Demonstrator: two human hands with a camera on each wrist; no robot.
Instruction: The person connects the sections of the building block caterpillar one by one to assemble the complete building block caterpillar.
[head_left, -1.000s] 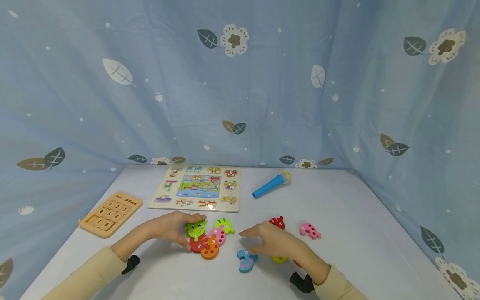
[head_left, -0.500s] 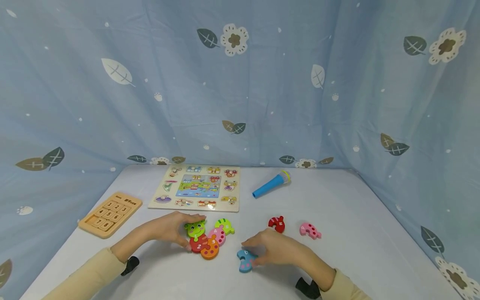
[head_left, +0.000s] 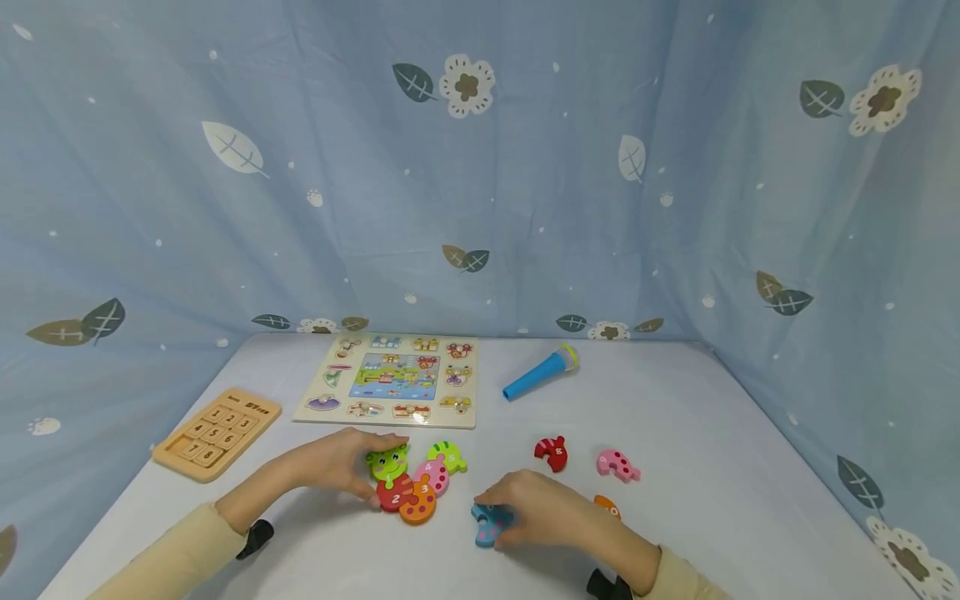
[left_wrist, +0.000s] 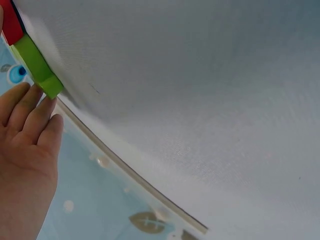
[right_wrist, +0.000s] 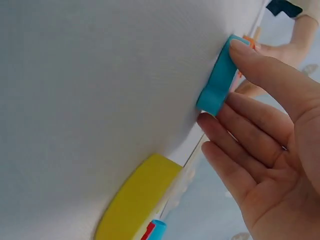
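Note:
In the head view, my left hand rests around the left side of a joined wooden caterpillar puzzle, with a green head and numbered red, orange, pink and green segments. Its fingertips touch the green head in the left wrist view; the thumb is by the red segment. To the right, my right hand pinches a blue spotted puzzle piece lying on the table. The right wrist view has the thumb on one end of the blue piece and fingertips at the other.
Loose segments lie rightward: a red one, a pink one, an orange one partly behind the forearm, and a yellow one. Behind are a peg puzzle board, a blue toy microphone and a wooden number board.
My right hand has come down and over to the blue piece, and its thumb and fingers now pinch it. My left hand stays by the green head. The head view has tilted slightly.

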